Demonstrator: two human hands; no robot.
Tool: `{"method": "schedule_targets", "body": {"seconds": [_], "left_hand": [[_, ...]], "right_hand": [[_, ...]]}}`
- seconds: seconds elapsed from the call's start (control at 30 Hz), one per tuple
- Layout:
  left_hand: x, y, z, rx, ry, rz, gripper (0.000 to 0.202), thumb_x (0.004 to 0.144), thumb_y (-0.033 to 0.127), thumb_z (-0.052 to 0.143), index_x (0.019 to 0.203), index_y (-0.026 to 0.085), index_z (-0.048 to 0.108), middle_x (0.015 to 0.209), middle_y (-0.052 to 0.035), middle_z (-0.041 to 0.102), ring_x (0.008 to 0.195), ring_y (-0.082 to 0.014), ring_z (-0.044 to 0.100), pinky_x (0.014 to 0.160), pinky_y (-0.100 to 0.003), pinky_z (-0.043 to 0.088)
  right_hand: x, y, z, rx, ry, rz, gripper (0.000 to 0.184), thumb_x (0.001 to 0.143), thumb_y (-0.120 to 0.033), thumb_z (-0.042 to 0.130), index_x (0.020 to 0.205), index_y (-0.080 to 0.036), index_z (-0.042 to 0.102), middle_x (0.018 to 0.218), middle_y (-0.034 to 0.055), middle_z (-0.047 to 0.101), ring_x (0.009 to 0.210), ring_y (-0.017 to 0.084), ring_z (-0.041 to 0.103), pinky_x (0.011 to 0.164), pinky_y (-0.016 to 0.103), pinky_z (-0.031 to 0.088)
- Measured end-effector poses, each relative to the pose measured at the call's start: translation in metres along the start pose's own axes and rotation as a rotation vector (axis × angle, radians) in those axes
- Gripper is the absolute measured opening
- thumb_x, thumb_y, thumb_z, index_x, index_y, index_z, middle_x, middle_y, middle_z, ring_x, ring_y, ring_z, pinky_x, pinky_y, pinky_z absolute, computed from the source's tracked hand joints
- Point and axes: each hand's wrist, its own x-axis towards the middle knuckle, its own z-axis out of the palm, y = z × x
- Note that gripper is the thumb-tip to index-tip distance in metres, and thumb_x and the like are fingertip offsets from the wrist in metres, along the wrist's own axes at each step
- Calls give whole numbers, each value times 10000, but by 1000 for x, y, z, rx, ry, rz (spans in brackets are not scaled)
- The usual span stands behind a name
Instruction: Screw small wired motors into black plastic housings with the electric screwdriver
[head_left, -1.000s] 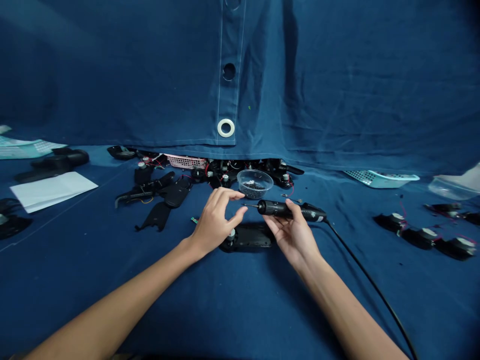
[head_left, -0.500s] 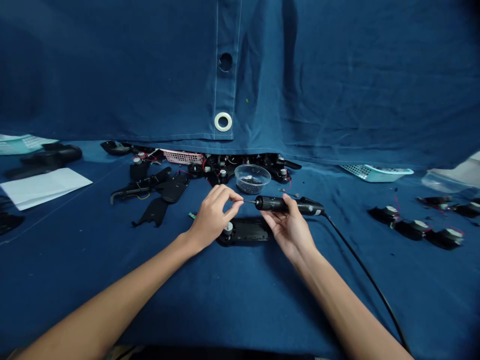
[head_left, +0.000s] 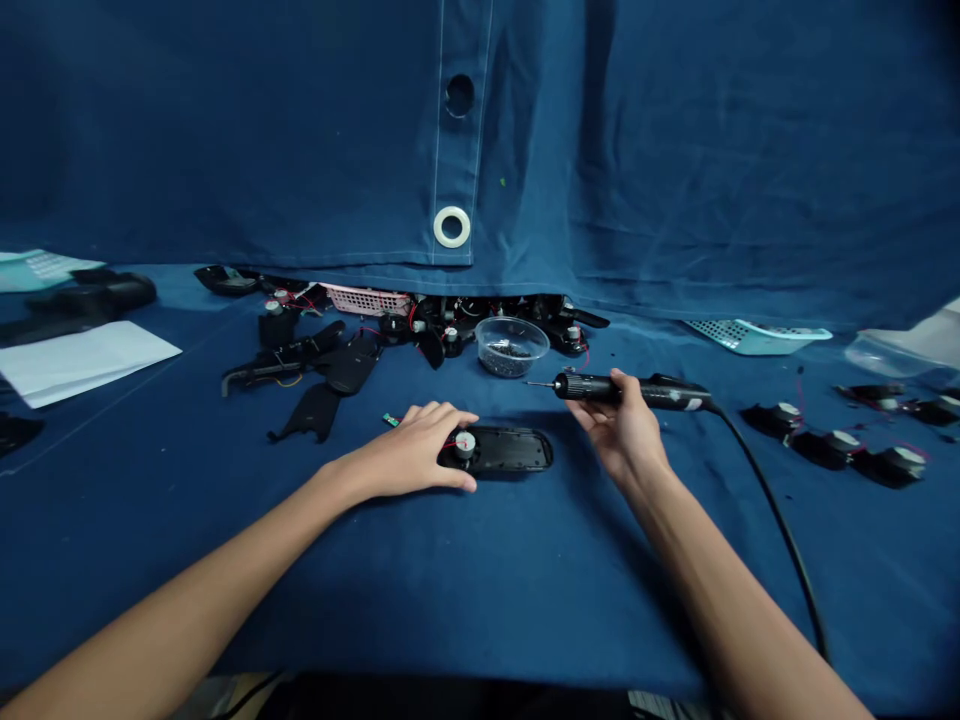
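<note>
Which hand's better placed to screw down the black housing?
Probably the right hand: it holds the electric screwdriver, while the left hand rests on the black housing, free of any tool.

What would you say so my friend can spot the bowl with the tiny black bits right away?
Find the white ring on the hanging blue cloth. Below it and a little to the right, in front of a heap of black parts, sits the bowl. Unlike those parts, it is see-through, with tiny black bits at the bottom.

A blue cloth-covered table (head_left: 480, 590) holds a clear bowl (head_left: 511, 346) of screws, white paper (head_left: 86, 363), and black housings (head_left: 825, 450).
</note>
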Motion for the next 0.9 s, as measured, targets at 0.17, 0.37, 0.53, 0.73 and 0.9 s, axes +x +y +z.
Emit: {"method": "schedule_targets", "body": {"seconds": [0.17, 0.37, 0.53, 0.73, 0.9], "left_hand": [[2, -1, 5, -9, 23, -16, 588, 781, 581, 621, 1265, 277, 483, 1235, -40, 525, 1091, -269, 469, 935, -408, 381], [6, -2, 21, -55, 81, 66, 562, 832, 500, 602, 1319, 278, 432, 1276, -28, 519, 1115, -244, 475, 971, -392, 367], [13, -4, 25, -82, 102, 71, 560, 810, 493, 638, 1288, 270, 452, 1258, -25, 536, 1125, -237, 482, 992, -381, 349], [17, -8, 26, -62, 66, 59, 603, 786, 501, 650, 1300, 263, 442, 1294, -45, 520, 1152, -258, 472, 983, -395, 353], [16, -5, 23, -69, 39, 33, 662, 788, 564, 613, 1344, 266, 412, 1318, -66, 499, 1176, -285, 454, 999, -437, 339]], "right_hand": [[6, 12, -1, -92, -7, 105, 161, 855, -299, 558, 816, -143, 566, 699, 53, 665, 658, 150, 674, 624, 273, 601], [-10, -2, 13, -28, -57, -267, 194, 758, -329, 626, 722, -181, 506, 584, -49, 499, 519, 110, 530, 475, 239, 522], [-8, -20, 35, -226, -72, -619, 255, 752, -385, 627, 666, -196, 480, 580, -61, 408, 497, 80, 423, 432, 197, 393], [-7, -10, 56, -386, -128, -707, 308, 776, -473, 594, 681, -196, 495, 585, -47, 433, 520, 104, 426, 482, 240, 380], [-8, 12, 46, -461, -116, -658, 311, 763, -463, 618, 662, -186, 520, 578, -49, 448, 521, 102, 403, 502, 246, 352]]}}
